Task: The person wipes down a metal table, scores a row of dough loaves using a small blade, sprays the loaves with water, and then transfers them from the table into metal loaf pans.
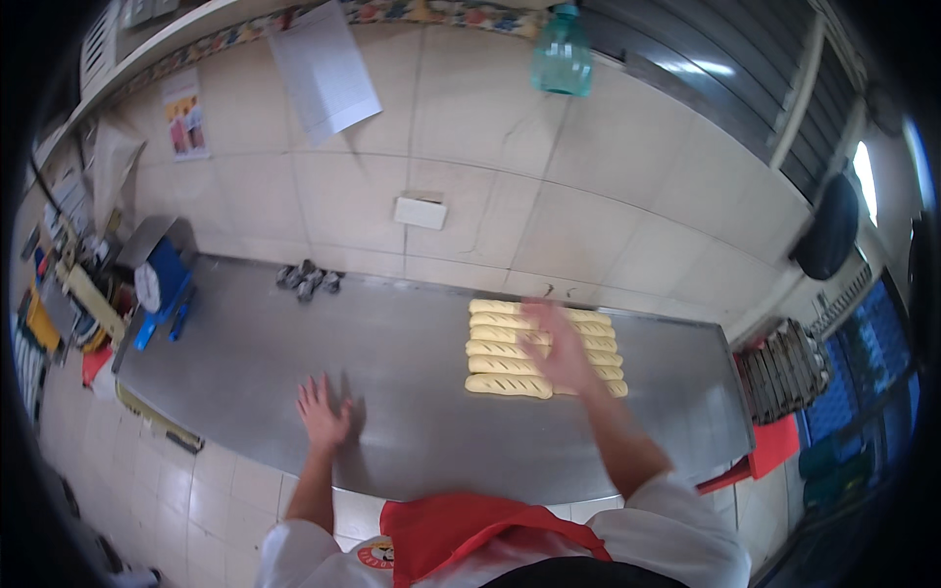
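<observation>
Several pale, long dough loaves (508,385) with slanted cuts along their tops lie close together in two columns on the steel table (412,421), right of centre. Over the seam between the columns is my right hand (559,348), smeared by motion. It hides parts of the loaves behind it, and whether it touches them or holds something small cannot be made out. My left hand (324,414) rests palm down near the table's front edge, left of centre, fingers spread and holding nothing.
A blue scale (169,274) stands at the table's left end, beside blue-handled tools (178,321). Small dark metal pieces (309,279) sit along the back edge. Stacked metal trays (784,372) adjoin the right end. A green bottle (564,59) hangs above, against the tiled wall.
</observation>
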### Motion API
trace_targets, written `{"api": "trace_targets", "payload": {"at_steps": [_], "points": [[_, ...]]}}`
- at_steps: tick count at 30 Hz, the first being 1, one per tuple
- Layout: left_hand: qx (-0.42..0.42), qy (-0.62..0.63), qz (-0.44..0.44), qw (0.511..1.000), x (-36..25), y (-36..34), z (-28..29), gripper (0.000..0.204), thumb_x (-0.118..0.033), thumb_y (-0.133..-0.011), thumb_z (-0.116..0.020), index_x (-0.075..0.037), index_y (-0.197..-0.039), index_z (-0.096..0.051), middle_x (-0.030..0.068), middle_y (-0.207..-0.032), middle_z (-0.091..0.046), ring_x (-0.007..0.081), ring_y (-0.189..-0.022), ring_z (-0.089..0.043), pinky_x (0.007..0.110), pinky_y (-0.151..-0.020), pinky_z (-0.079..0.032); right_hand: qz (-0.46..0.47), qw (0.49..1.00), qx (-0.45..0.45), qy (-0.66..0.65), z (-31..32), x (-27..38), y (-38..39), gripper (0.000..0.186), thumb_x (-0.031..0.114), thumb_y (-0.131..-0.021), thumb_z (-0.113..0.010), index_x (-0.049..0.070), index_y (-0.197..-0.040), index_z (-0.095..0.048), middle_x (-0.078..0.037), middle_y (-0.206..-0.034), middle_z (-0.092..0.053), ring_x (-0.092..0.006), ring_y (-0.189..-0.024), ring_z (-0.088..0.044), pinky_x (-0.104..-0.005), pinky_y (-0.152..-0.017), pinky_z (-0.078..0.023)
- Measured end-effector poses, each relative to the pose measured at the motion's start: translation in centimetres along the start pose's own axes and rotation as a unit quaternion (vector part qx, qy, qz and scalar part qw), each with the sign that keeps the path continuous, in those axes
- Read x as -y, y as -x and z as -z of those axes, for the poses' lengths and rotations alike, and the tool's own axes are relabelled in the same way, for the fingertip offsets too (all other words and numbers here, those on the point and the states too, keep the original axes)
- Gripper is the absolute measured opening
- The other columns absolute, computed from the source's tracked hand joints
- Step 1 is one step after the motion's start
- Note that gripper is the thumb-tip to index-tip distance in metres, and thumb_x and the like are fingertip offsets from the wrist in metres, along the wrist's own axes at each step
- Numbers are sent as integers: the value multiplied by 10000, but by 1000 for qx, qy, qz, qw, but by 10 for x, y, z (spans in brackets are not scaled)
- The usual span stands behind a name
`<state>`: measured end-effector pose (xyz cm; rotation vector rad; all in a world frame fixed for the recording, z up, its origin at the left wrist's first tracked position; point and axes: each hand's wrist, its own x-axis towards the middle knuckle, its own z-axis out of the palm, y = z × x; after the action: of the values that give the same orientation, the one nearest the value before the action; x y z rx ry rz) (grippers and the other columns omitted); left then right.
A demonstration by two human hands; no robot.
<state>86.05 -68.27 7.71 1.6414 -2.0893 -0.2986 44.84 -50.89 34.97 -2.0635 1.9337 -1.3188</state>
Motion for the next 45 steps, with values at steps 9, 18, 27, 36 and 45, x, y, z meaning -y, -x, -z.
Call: {"api": "trace_targets", "payload": {"at_steps": [9, 18, 27, 36, 45], "points": [[-30, 208, -33, 977, -70, 94, -20, 819, -313, -920, -761, -57, -1613, -408, 297, -1652, -355, 507, -1543, -300, 612, -1251, -271, -16, 946, -304, -111, 125, 47, -331, 1171, 383, -628, -1039, -61, -1515, -416, -217, -1356, -634, -302, -1251, -649, -387, -990, -568], [139, 534, -23, 833, -151, 83, 36, 711, -210, -993, -766, 37, -1566, -425, 246, -1553, -535, 338, -1488, -496, 446, -1223, -401, -7, 941, -285, -181, 141, 50, -216, 989, 314, -682, -1025, -34, -1424, -474, -151, -1285, -677, -235, -1092, -697, -377, -880, -608], [486, 679, 61, 547, -265, 126, 20, 736, -136, -920, -824, -76, -1544, -438, 140, -1384, -631, 257, -1253, -655, 387, -1010, -565, -140, 978, 72, -140, -52, -8, 212, 927, 369, -898, -858, -2, -1582, -354, -220, -1513, -537, -349, -1368, -574, -451, -1118, -485], [566, 466, 17, 680, -290, 179, -32, 929, -189, -857, -899, -25, -1591, -352, 181, -1411, -610, 280, -1209, -679, 400, -925, -598, -406, 894, -105, -158, -72, -49, 189, 520, 484, -1014, -686, 1, -1206, -697, -212, -997, -764, -380, -976, -752, -475, -870, -558], [424, 450, 57, 783, -235, 187, -37, 695, -247, -935, -833, -9, -1499, -504, 154, -1328, -659, 238, -1141, -688, 367, -954, -561, -412, 902, -1, -125, -112, -120, 148, 479, 497, -994, -688, 41, -1130, -741, -193, -945, -774, -389, -940, -742, -471, -866, -557]]}}
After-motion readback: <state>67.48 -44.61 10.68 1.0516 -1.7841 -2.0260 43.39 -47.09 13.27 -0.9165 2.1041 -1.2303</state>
